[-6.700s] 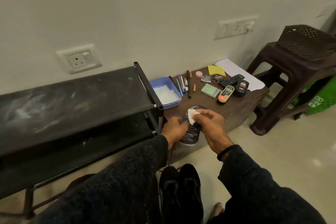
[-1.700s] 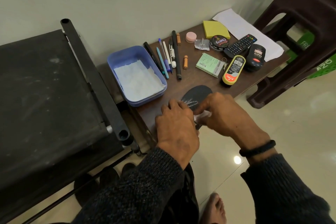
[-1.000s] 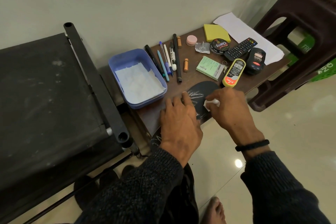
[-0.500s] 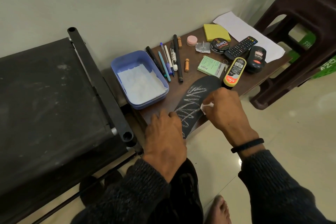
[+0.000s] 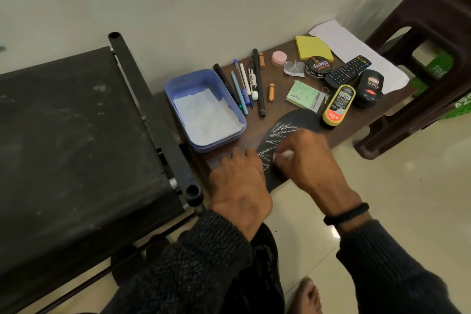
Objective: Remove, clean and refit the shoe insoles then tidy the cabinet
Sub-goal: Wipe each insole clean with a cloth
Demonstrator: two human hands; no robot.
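We judge the insole [image 5: 293, 125] light and bendy, so our left hand [image 5: 239, 186] presses flat on its heel end while our right hand [image 5: 305, 160] pinches a white wipe [image 5: 284, 154].

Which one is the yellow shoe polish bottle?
Look at the brown cabinet top by the wall. Near its front edge, past the insole, lies a bottle. It alone is yellow with a black label; its right neighbour is all black.
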